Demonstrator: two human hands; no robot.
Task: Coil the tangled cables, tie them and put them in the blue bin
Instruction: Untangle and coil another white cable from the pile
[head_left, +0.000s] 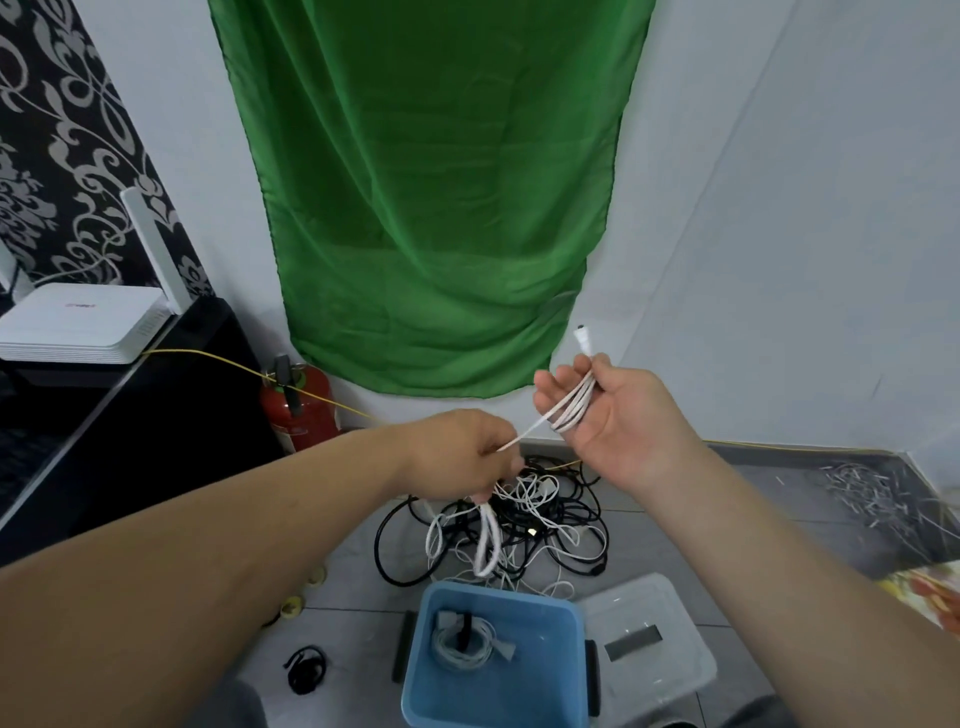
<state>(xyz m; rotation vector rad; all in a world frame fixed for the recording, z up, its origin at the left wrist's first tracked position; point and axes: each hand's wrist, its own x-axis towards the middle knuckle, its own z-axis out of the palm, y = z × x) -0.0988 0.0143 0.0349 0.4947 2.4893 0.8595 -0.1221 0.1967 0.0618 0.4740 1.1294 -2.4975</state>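
Observation:
My right hand (618, 415) is raised palm-up and grips several loops of a white cable (574, 405); its plug end sticks up above my fingers. One strand runs taut down-left to my left hand (467, 452), which pinches it. The cable's slack hangs in a loop below my left hand, over a tangled pile of black and white cables (524, 525) on the floor. The blue bin (563, 670) stands in front of the pile, with one coiled, tied white cable (465, 644) inside.
A clear plastic lid (654, 649) lies right of the bin. A small black tie (306, 670) and tape rolls (301, 597) lie to the left. A red fire extinguisher (301, 405) stands by the wall beside a black cabinet (130, 441) carrying a white router (78, 322).

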